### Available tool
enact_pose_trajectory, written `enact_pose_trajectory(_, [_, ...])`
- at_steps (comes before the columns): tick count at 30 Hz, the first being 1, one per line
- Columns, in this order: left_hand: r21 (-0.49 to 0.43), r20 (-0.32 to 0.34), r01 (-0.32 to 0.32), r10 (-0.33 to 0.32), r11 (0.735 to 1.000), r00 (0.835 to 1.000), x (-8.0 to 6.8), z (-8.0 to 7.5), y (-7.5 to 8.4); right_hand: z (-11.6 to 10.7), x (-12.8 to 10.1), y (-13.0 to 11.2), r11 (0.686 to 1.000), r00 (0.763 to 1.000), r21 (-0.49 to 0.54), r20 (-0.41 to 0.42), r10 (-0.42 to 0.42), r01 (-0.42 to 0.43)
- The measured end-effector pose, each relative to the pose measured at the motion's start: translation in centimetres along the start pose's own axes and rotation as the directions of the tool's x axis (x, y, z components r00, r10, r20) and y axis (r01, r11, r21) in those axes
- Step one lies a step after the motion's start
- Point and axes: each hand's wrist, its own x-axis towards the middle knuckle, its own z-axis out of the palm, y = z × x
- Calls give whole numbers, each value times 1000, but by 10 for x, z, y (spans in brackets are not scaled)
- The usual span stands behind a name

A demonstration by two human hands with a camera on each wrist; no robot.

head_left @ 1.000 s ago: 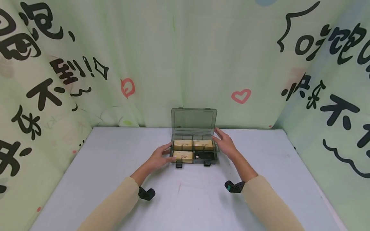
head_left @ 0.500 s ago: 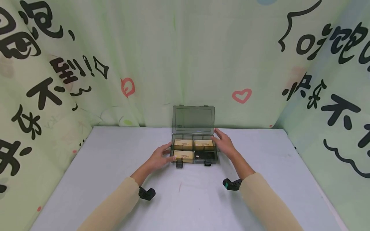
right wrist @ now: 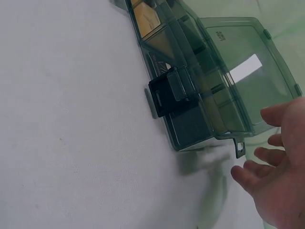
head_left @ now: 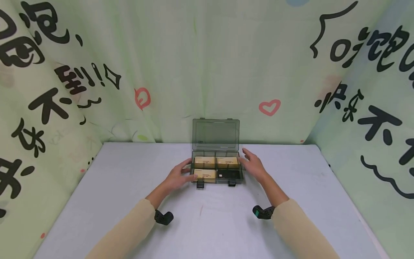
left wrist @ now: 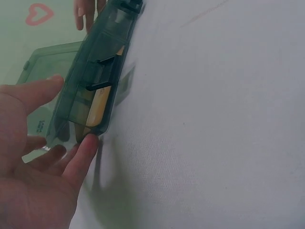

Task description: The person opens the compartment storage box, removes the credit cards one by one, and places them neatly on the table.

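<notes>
A translucent dark-green plastic compartment box (head_left: pixel 193 166) stands near the far edge of the table, its hinged lid (head_left: pixel 215 134) raised upright. Three small yellow boxes (head_left: pixel 204 174) fill compartments at the back left, back right and front left. In the front right compartment lies a flat black item (head_left: pixel 228 174). My left hand (head_left: pixel 175 177) holds the compartment box's left end, thumb at the front corner and fingertips on the end wall (left wrist: pixel 78 131). At the right end, my right hand (head_left: pixel 254 167) has loosely spread fingers, and the right wrist view shows its fingertips off the box wall.
Two dark latches (head_left: pixel 231 183) hang from the box's front. The white-covered table (head_left: pixel 207 223) stretches toward me. A pale green printed curtain (head_left: pixel 171 72) rises right behind the table and along both sides. Each wrist wears a black device (head_left: pixel 164 218).
The lid has tilted slightly further back and then stayed put. My right hand's fingers have drawn back from the lid's lower right corner. My left hand keeps its place.
</notes>
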Motion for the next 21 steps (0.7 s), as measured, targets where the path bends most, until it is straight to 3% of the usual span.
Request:
enact_pose_trajectory(6, [6, 3, 10, -10, 1000, 1000, 3, 1, -1, 2, -2, 6, 1000, 1000, 31, 23, 5, -5])
enact_pose_trajectory(21, [41, -2, 5, -5, 999, 1000, -2, 1, -1, 10, -12, 7, 996, 998, -64, 33, -56, 58])
